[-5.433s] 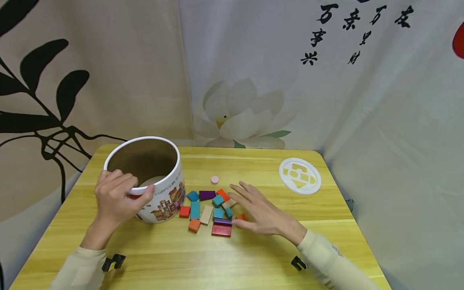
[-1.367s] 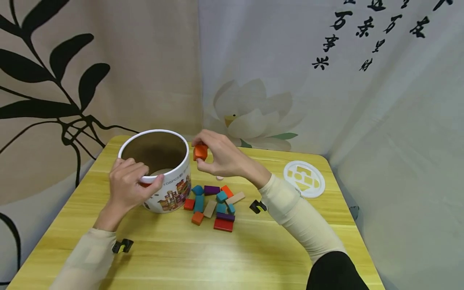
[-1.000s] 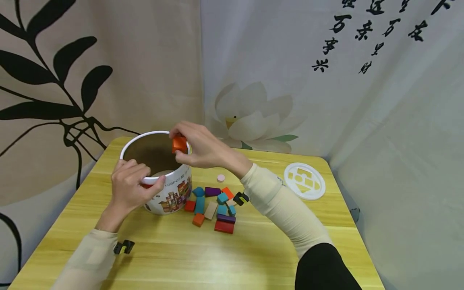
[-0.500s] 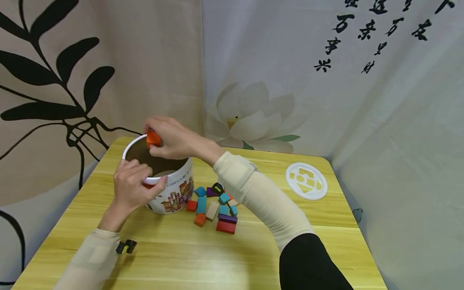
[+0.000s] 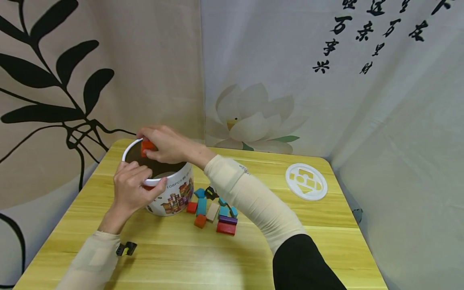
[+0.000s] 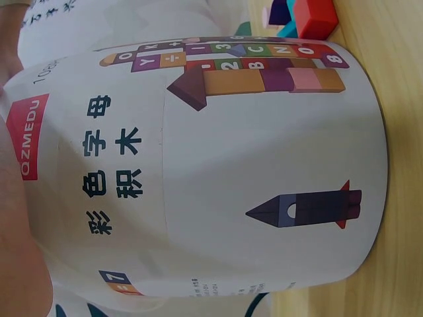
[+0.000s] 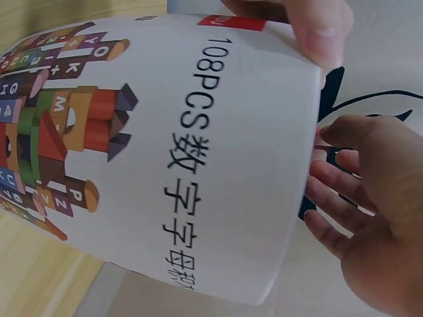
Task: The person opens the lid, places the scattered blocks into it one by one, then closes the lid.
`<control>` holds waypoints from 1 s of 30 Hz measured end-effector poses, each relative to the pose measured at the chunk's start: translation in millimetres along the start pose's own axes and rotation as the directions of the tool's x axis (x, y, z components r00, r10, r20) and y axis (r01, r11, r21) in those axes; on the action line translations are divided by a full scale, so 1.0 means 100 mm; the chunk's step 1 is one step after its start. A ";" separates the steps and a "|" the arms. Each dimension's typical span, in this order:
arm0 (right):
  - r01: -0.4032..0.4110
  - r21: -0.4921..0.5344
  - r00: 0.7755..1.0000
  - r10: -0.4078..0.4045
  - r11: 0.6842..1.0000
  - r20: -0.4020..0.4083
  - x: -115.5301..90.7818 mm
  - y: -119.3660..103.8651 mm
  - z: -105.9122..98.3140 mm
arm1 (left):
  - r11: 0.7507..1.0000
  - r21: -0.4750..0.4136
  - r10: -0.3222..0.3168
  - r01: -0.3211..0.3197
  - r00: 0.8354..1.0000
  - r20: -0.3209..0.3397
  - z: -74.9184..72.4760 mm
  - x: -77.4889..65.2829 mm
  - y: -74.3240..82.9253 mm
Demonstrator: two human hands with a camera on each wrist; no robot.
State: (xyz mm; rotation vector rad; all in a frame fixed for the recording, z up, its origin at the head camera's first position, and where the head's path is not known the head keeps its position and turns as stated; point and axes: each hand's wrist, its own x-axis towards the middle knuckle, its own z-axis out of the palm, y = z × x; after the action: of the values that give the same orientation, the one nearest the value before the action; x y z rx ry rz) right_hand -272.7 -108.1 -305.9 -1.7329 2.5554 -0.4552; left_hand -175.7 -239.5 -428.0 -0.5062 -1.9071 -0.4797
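Head view: bucket (image 5: 174,197) lettered “108PCS”, left hand (image 5: 132,182) curled over rim (image 5: 179,175), right hand (image 5: 166,144) pinched on orange block (image 5: 146,148).

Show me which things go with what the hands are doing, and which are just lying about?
Seems part of the job:
bucket, rim gripped by the left hand
orange block, pinched by the right hand at the bucket's mouth
loose blocks beside the bucket, probably

Just there:
white disc with holes, apart on the table
patterned cloth, hanging behind
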 end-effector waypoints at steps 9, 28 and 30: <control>0.003 -0.115 1.000 -0.005 0.993 -0.023 -0.06 0.00 0.04 | 1.000 0.011 0.012 -0.012 1.000 -0.028 0.00 0.02 0.03; -0.067 -0.255 0.997 0.077 0.965 0.029 -0.52 0.10 0.11 | 1.000 0.005 0.023 -0.022 0.999 -0.047 -0.01 0.04 0.08; -0.068 -0.245 0.997 0.077 0.967 0.024 -0.58 0.12 0.10 | 1.000 0.004 0.025 -0.025 0.999 -0.046 -0.01 0.05 0.09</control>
State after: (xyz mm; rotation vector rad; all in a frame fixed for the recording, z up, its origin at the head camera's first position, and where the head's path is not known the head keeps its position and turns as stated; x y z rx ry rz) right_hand -259.8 -53.1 -327.5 -1.6896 2.7388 -0.1101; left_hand -171.9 -232.2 -421.7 -0.5119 -1.8554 -0.4679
